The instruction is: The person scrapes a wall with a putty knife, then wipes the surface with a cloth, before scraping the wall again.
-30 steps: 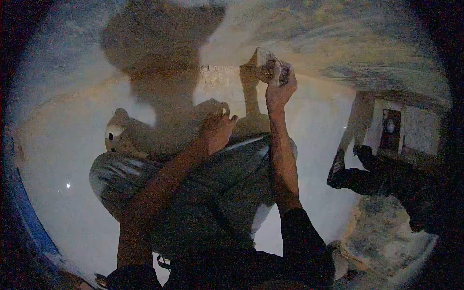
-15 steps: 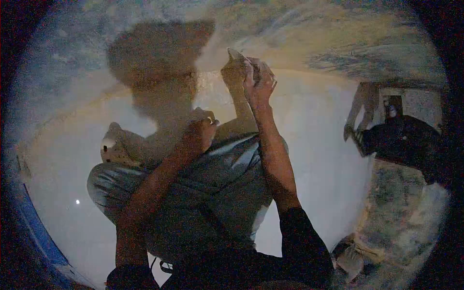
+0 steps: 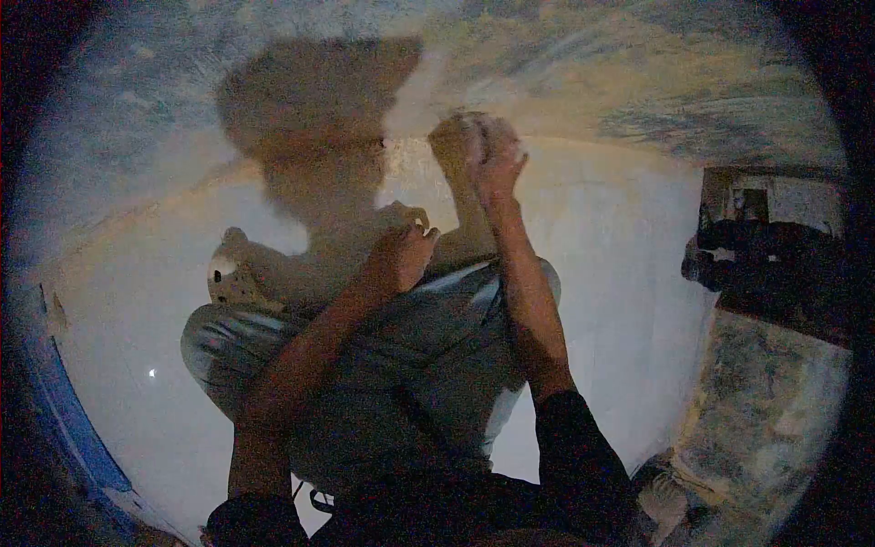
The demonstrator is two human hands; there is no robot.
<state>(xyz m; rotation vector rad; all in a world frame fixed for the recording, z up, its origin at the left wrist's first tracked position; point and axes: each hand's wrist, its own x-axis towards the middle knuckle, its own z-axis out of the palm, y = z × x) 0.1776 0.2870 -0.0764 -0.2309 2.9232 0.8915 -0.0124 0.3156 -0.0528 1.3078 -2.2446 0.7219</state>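
Observation:
My right hand [image 3: 497, 159] is raised in front of the mottled wall [image 3: 556, 73], its fingers bent and smeared by motion. Whatever lies between them is blurred; a thin, pale, pointed piece showed there earlier. My left hand [image 3: 412, 255] is closed with curled fingers above my crossed legs [image 3: 365, 365] in grey trousers. I cannot make out anything in it. Beside my left knee is a pale rounded thing [image 3: 228, 278] with dark holes, perhaps a clog, partly in shadow. My head and arms cast a large shadow [image 3: 314, 109] on wall and floor.
The smooth whitish floor [image 3: 620, 273] spreads around me. A blue strip [image 3: 87, 419] runs along the left edge. To the right stands a stained block-like surface [image 3: 747, 392], with a dark shape [image 3: 775, 269] above it, perhaps a person in dark clothes.
The view has shifted slightly, moving most things rightward. My right hand has turned, and the pale pointed piece no longer shows. The dark shape at the right has changed outline.

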